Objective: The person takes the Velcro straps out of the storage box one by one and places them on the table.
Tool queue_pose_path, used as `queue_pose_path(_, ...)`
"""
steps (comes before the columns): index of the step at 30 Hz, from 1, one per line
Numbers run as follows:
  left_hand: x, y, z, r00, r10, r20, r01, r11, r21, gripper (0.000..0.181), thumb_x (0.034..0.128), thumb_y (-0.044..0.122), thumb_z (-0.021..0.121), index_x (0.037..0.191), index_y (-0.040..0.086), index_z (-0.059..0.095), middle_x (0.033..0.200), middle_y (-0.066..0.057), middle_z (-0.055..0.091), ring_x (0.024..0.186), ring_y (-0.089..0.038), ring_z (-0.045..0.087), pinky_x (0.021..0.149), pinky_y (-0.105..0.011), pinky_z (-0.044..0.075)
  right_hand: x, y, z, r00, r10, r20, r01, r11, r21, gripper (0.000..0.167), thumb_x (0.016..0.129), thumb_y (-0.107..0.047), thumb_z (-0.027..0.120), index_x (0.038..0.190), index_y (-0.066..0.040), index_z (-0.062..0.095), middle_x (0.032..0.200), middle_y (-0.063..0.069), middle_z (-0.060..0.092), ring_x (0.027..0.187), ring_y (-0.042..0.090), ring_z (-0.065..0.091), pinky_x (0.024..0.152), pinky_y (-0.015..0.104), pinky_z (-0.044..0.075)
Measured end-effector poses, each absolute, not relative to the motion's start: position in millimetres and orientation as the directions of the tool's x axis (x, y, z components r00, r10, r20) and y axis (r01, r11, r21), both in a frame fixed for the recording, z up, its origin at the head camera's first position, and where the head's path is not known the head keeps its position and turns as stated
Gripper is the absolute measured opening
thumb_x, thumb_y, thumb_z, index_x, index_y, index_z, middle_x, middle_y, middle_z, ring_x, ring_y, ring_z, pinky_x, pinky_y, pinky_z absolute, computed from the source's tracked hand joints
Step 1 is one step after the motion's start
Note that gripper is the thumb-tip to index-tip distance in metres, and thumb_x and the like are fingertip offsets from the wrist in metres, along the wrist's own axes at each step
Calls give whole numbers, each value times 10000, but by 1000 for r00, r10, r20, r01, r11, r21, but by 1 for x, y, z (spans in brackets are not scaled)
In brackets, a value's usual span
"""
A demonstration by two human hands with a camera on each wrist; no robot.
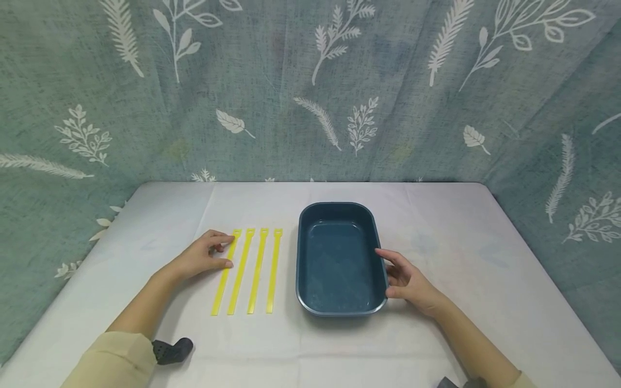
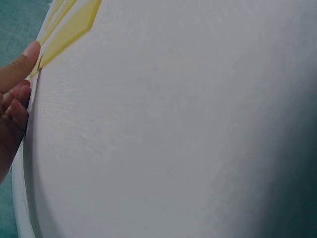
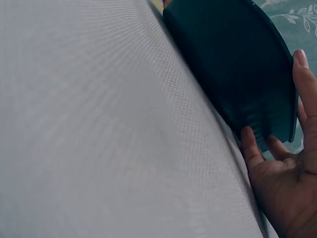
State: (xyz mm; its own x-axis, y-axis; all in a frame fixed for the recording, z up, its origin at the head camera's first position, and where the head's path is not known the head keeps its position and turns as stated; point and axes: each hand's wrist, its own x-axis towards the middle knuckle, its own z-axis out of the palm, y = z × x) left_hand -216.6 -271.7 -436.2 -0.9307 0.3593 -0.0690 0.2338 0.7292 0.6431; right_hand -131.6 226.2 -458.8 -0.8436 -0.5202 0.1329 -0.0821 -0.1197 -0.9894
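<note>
Several yellow straps [image 1: 257,271], each with a slotted loop at its far end, lie side by side on the white-covered table. My left hand [image 1: 206,252] is at the leftmost strap [image 1: 221,291], its index fingertip by the loop and its thumb lower on the strap. In the left wrist view, the thumb [image 2: 30,52] is close against the yellow. To the right of the straps stands a dark blue rectangular tray [image 1: 339,264] with nothing in it. My right hand [image 1: 406,280] touches the tray's right side, index finger at the rim and thumb lower down.
The white cloth [image 1: 436,215] covers the table. Behind it hangs a blue-green curtain [image 1: 271,64] with white leaf prints. A dark wrist device [image 1: 173,351] sits at the left sleeve, and another dark device [image 1: 461,382] shows by the right forearm.
</note>
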Motion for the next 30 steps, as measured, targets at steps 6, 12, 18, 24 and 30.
queue_pose_path(6,-209,-264,-432,-958,286,-38,193,732,654,722,799,396,743,1356,10,494,1187,-112,512,1007,-222,502,775,-282,417,-133,224,-457,-859,-493,142,-80,-144,-986,843,797,-103,758,1474,-71,258,1509,287,131,1198,201,482,926,282,484)
queue_pose_path(12,-202,-253,-426,-963,269,14,204,695,690,712,820,384,727,1380,28,468,1257,-134,503,1050,-267,531,824,-369,442,-137,225,-454,-865,-470,177,-128,-135,-983,819,835,-125,720,1487,-83,225,1508,271,170,1222,180,472,951,274,460)
queue_pose_path(18,-192,-232,-420,-958,281,57,229,628,743,733,822,388,724,1415,72,430,1285,-116,497,1077,-255,531,856,-391,453,-139,226,-443,-899,-366,241,-253,-17,-967,708,902,-127,618,1488,-73,223,1499,276,217,1245,221,432,983,236,419)
queue_pose_path(24,-176,-206,-409,-948,304,94,262,577,774,750,826,390,719,1438,99,398,1296,-110,498,1109,-244,525,854,-363,469,-138,222,-433,-920,-296,258,-301,109,-947,650,942,-186,559,1488,-77,224,1502,235,261,1301,395,332,1057,327,339)
queue_pose_path(30,-165,-183,-400,-935,299,192,327,513,794,734,834,325,725,1447,117,380,1396,-87,468,1223,-255,496,912,-418,475,-136,217,-422,-929,-241,280,-326,176,-929,634,930,-207,569,1480,-111,269,1511,175,283,1381,420,196,1079,662,91)
